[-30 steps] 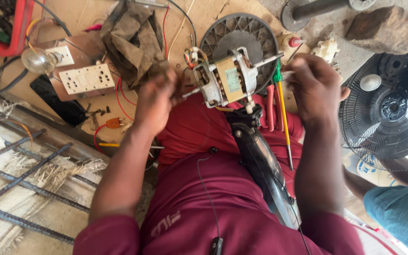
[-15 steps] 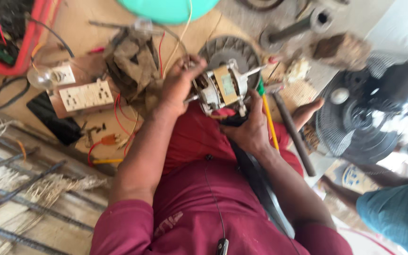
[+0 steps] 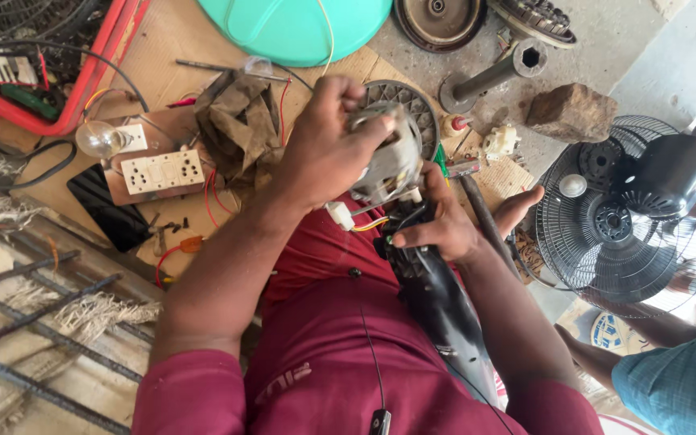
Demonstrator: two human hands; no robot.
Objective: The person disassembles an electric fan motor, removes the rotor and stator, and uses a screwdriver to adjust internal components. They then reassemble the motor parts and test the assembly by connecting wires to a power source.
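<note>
My left hand (image 3: 328,145) grips a grey fan motor (image 3: 388,161) from above, fingers wrapped over its round housing. Coloured wires and a white connector (image 3: 340,216) hang below the motor. My right hand (image 3: 437,225) closes around the top of a black fan neck (image 3: 437,306) that lies along my lap, just under the motor. A round metal grille piece (image 3: 412,105) lies on the floor behind the motor.
A switch board with a bulb (image 3: 151,165), a crumpled brown rag (image 3: 239,125), a red crate (image 3: 58,72) and a teal basin (image 3: 296,28) lie ahead. A fan guard with hub (image 3: 630,217), a brick (image 3: 569,113) and a socket wrench (image 3: 489,76) sit right. Another person's sleeve (image 3: 678,379) is lower right.
My right hand has come in from the right and taken hold of the black neck. The motor is turned so its round housing faces up, under my left hand.
</note>
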